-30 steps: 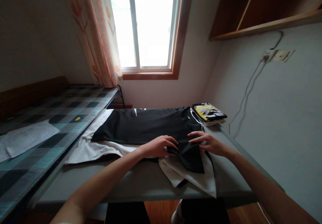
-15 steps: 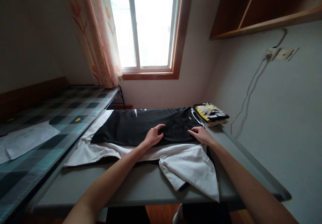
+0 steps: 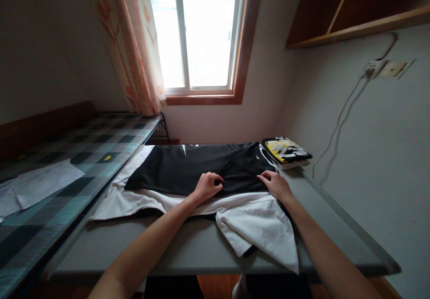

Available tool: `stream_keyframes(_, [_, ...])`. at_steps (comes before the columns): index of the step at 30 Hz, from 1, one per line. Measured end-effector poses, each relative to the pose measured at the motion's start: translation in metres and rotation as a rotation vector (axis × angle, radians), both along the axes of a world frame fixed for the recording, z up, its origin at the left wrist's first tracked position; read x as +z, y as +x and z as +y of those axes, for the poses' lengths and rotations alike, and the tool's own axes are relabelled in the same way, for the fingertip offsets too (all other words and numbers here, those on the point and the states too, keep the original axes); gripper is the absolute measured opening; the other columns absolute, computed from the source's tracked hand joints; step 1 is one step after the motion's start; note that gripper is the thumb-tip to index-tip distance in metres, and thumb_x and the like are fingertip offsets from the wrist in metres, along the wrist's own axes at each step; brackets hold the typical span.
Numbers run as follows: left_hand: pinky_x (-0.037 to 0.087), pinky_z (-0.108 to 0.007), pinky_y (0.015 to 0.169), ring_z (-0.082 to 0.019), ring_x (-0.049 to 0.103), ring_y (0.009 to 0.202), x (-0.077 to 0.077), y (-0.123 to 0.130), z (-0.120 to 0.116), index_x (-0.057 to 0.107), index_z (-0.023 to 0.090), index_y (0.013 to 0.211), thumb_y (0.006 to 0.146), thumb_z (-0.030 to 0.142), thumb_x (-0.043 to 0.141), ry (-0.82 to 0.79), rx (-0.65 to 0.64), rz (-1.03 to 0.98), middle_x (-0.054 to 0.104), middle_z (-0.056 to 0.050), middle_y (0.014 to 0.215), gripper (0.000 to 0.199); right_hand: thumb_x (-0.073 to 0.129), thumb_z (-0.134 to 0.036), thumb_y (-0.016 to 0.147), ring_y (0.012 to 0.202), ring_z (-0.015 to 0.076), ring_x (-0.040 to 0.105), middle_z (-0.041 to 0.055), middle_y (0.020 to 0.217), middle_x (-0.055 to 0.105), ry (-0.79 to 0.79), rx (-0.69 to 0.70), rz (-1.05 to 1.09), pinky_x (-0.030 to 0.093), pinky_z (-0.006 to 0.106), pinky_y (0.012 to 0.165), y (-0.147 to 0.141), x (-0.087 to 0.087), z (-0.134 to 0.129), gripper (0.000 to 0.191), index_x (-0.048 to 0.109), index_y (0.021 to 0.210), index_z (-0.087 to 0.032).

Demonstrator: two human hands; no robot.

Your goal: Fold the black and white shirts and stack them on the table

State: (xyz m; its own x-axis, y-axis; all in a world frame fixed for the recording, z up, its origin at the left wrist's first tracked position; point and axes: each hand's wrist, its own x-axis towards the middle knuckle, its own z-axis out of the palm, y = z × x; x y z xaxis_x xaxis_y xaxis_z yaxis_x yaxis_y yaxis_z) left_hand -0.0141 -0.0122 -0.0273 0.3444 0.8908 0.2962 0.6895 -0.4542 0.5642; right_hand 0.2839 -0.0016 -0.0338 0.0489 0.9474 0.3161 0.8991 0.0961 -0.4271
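Note:
A black shirt (image 3: 174, 166) lies on the table, its dark side partly folded over a white part (image 3: 124, 205) that shows along the near and left edges. A white sleeve (image 3: 258, 227) spreads toward the table's front edge. My left hand (image 3: 208, 186) rests on the middle of the black cloth, fingers curled and pinching the fabric. Near the collar at the right, my right hand (image 3: 273, 184) has its thumb and fingertips together on the black cloth.
A folded stack of clothes (image 3: 287, 150) sits at the table's back right corner. The grey table (image 3: 168, 254) meets a bed with a checked cover (image 3: 83, 169) at the left, where papers (image 3: 43, 182) lie. A shelf (image 3: 363, 25) hangs at upper right.
The view has shifted slightly. My left hand has curled its fingers closer together on the black cloth, and the fingers of my right hand have drawn together.

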Motion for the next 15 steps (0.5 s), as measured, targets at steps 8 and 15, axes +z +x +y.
stream_keyframes(8, [0.041,-0.044,0.099,-0.028,0.052,0.119,-0.001,0.002,-0.01,0.076,0.022,0.089,0.076,0.017,0.066,0.228,0.04,0.051,0.056,-0.01,0.13,0.018,0.057,-0.046,0.077,0.063,0.0195,0.061,0.0039,0.067,0.068,-0.022,0.057,0.168,0.046,0.031,0.061,0.017,-0.005,0.0,0.029,0.071,0.083,-0.021])
stream_keyframes(15, [0.031,-0.041,0.111,-0.019,0.046,0.133,-0.003,0.009,-0.014,0.06,0.025,0.127,0.095,0.017,0.042,0.324,-0.383,0.154,0.054,-0.006,0.141,0.037,0.046,-0.026,0.089,0.097,0.0256,0.061,0.0109,0.097,0.068,0.393,0.119,-0.099,0.045,0.041,0.088,-0.012,0.022,-0.019,0.026,0.071,0.096,-0.02])
